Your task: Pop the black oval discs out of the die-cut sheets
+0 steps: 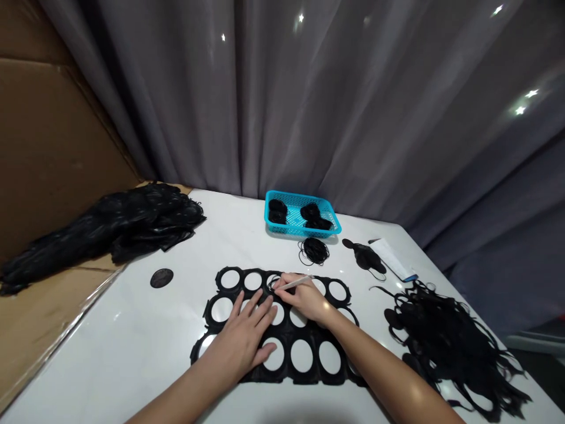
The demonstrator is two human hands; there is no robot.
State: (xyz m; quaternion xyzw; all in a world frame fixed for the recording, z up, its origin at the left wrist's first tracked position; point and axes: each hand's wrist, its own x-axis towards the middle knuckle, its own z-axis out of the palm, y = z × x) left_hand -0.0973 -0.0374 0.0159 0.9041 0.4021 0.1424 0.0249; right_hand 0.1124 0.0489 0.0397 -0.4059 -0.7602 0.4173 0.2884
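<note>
Black bundle (145, 215) far left, then black disc (162, 278). Left hand (246, 330): fingers spread, gripping nothing, on the holed black sheet (288, 356), mid white surface (238, 241). Right hand (304, 299): fingers pinching pale slim tool (301, 281), tip at back row. Black scraps (454, 341) far right.

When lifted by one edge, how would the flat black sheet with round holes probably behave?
The flat black sheet with round holes would probably droop, as only narrow bands separate its holes. It is likely light for its size, because so much glossy white tabletop shows through. Its narrow outer rims might also bend if pushed.
</note>
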